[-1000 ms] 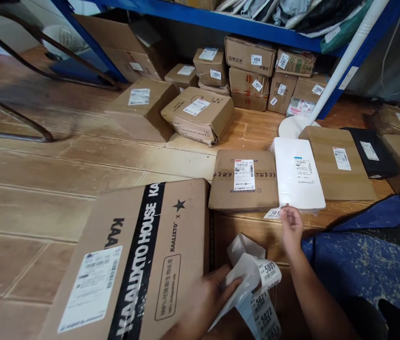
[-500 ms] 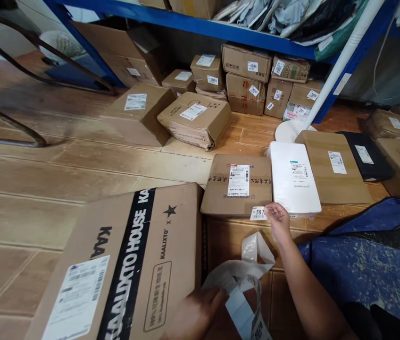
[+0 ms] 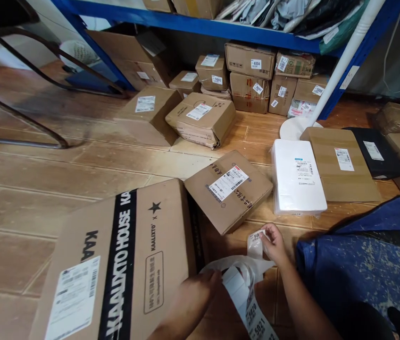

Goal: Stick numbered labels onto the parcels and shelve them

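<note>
My left hand [image 3: 205,288] is closed on a curling strip of number labels [image 3: 240,288], low in the middle of the view, beside a large KAALIXTO HOUSE carton [image 3: 139,264]. The strip's printed numbers include 5020 and 5021, and its lower end runs out of view. My right hand [image 3: 273,243] pinches a white number label [image 3: 257,234] at the strip's upper end; the fingers cover part of its number. Just beyond that label, a brown cardboard box [image 3: 228,189] with a shipping label lies turned at an angle on the floor, apart from both hands.
Right of the box lie a white wrapped parcel [image 3: 297,177], a flat brown carton [image 3: 343,165] and a black box [image 3: 377,153]. A blue sack [image 3: 359,255] fills the lower right. Labelled cartons [image 3: 203,118] stand near the blue shelf [image 3: 200,23]. A metal chair leg [image 3: 26,111] is at left.
The brown box has turned counterclockwise, one corner now toward me. My right hand has moved down from the box's near edge, closer to the strip. My left hand still grips the strip.
</note>
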### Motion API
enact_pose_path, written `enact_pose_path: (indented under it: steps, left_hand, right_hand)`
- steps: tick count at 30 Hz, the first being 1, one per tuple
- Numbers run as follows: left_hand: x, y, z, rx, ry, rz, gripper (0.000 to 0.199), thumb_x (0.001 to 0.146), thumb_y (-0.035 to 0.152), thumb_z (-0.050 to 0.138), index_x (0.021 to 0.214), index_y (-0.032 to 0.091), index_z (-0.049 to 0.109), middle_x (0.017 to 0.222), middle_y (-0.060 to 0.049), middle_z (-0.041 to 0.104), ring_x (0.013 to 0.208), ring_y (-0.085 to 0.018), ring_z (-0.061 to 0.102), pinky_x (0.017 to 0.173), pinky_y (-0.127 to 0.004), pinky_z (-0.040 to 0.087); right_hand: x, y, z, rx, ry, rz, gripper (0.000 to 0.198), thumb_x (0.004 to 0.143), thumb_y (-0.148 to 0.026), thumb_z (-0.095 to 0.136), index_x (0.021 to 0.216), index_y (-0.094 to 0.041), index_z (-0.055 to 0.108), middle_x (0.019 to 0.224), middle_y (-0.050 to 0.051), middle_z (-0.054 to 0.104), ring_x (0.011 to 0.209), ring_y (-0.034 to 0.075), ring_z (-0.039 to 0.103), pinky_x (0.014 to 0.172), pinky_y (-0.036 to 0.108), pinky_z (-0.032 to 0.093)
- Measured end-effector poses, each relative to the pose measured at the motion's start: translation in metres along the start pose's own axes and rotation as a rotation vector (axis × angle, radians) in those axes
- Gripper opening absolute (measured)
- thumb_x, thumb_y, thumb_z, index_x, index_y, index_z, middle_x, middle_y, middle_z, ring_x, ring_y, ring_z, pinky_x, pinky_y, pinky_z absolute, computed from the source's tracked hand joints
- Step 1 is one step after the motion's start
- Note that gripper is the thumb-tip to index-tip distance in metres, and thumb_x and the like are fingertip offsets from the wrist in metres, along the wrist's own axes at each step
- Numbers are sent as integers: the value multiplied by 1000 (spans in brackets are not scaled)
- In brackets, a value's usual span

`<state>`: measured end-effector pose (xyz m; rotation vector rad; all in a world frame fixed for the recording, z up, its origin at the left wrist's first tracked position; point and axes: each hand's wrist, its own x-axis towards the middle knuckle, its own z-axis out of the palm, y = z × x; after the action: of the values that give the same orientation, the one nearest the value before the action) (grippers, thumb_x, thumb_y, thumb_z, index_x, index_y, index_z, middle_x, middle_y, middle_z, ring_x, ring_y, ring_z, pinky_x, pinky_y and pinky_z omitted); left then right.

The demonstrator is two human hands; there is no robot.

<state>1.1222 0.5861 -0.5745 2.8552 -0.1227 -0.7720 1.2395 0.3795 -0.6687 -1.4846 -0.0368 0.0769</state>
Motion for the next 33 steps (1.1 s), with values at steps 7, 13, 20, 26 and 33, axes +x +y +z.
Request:
enact_pose_path:
  steps: [7,13,20,26,33]
  left_hand:
    - [-6,9,-8,36,-86,41,44,91,5,31,109,16,70,101,-13,75,95,-29,73,79,-38,54]
    - [-14,4,-1,-34,-83,55,38,95,11,36,108,19,70,100,-11,75,98,-30,72,83,-39,54]
    - [24,-1,-31,-301,125,-136,31,93,14,42,103,18,72,116,-15,69,103,-28,70,90,-40,54]
    - [74,-13,-47,-587,264,-30,24,88,25,56,72,20,73,102,-11,71,117,-28,61,100,-36,50]
    - [85,13,-16,-1011,379,261,35,94,36,51,78,16,75,97,-12,74,101,-27,68,91,-40,53]
  right_hand:
    - [41,14,31,-282,72,-317,16,87,-37,60,89,-22,62,87,6,66,86,21,62,82,36,52]
    - [40,23,44,-282,225,-301,37,87,-46,62,112,-19,56,114,14,60,95,22,63,74,34,55]
    - [31,12,53,-333,185,-284,23,88,-44,58,83,-22,53,81,2,58,76,18,59,72,32,53]
    - [27,-15,61,-434,156,-272,73,85,-53,61,143,-16,37,139,22,49,130,32,51,105,50,47]
    - [73,-41,33,-758,36,-288,88,77,-49,66,148,-6,37,150,31,38,143,44,37,114,63,36]
